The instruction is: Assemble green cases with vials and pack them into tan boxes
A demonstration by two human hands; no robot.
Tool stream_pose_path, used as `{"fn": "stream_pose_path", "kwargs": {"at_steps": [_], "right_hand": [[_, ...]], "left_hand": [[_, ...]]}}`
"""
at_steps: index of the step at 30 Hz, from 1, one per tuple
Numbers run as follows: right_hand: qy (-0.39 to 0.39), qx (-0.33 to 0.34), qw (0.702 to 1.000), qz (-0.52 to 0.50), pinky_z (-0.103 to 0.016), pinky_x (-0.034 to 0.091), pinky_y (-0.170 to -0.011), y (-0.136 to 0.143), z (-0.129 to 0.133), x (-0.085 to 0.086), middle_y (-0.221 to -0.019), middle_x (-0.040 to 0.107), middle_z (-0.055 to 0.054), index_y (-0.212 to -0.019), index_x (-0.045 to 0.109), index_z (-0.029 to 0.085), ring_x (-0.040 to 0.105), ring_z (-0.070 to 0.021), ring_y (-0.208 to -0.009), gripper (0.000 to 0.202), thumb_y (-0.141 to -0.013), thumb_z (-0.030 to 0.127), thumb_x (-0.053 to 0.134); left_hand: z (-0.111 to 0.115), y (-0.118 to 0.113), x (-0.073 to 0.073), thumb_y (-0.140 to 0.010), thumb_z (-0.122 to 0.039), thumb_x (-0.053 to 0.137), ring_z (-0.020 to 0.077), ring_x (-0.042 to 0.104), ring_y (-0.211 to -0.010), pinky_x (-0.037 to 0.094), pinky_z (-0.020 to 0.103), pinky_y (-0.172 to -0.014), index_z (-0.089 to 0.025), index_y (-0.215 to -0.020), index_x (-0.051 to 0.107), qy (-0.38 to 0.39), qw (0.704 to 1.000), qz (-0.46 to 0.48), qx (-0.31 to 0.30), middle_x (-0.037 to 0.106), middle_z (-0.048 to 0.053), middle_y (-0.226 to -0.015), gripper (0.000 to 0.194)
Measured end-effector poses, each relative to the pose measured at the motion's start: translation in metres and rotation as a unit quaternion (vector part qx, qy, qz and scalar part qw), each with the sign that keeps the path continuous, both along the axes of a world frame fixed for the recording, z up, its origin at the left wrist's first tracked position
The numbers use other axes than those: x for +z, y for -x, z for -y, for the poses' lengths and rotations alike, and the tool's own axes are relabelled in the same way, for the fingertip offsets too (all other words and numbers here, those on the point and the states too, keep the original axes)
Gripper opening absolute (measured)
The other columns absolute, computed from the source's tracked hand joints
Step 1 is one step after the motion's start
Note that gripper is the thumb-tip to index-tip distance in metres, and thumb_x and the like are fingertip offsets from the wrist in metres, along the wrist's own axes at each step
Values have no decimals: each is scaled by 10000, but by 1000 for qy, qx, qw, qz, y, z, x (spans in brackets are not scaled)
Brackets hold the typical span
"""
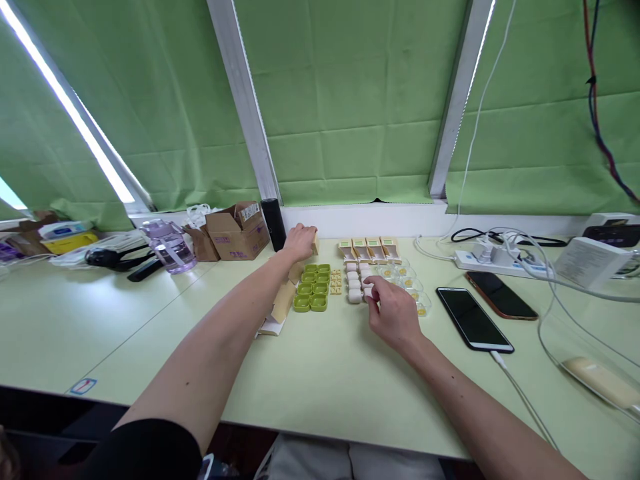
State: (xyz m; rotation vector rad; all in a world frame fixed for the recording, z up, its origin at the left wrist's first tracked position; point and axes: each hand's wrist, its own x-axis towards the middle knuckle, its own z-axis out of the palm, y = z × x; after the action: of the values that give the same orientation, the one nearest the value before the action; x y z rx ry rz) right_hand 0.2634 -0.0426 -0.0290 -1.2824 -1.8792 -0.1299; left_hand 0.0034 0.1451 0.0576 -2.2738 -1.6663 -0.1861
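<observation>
At the far side of the table my left hand is closed on a small tan box, mostly hidden by the fingers. Folded tan cartons lie below that wrist. My right hand pinches a pale pink rounded piece at the near end of two rows of similar pieces. Between the hands are green square cups in two columns and small yellow pieces. Clear plastic shells with yellow centres sit beyond the right hand, partly covered by it. Open tan boxes stand in a row behind.
Two phones and a white power strip with loose cables lie at the right. To the left stand a cardboard box, a black cylinder and a purple bottle. Green blinds hang behind the table.
</observation>
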Motion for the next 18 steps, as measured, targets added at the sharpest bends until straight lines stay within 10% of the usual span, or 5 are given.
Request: {"fn": "stream_pose_path", "kwargs": {"at_steps": [18], "right_hand": [[8, 7, 1000, 13, -307, 368, -664, 1, -1, -3, -844, 711, -36, -1169, 636, 208, 613, -206, -721, 299, -892, 148, 538]], "left_hand": [[-6, 9, -42, -787, -73, 620, 374, 393, -1387, 352, 507, -1108, -151, -1344, 606, -15, 999, -10, 51, 546, 196, -1466, 563]]}}
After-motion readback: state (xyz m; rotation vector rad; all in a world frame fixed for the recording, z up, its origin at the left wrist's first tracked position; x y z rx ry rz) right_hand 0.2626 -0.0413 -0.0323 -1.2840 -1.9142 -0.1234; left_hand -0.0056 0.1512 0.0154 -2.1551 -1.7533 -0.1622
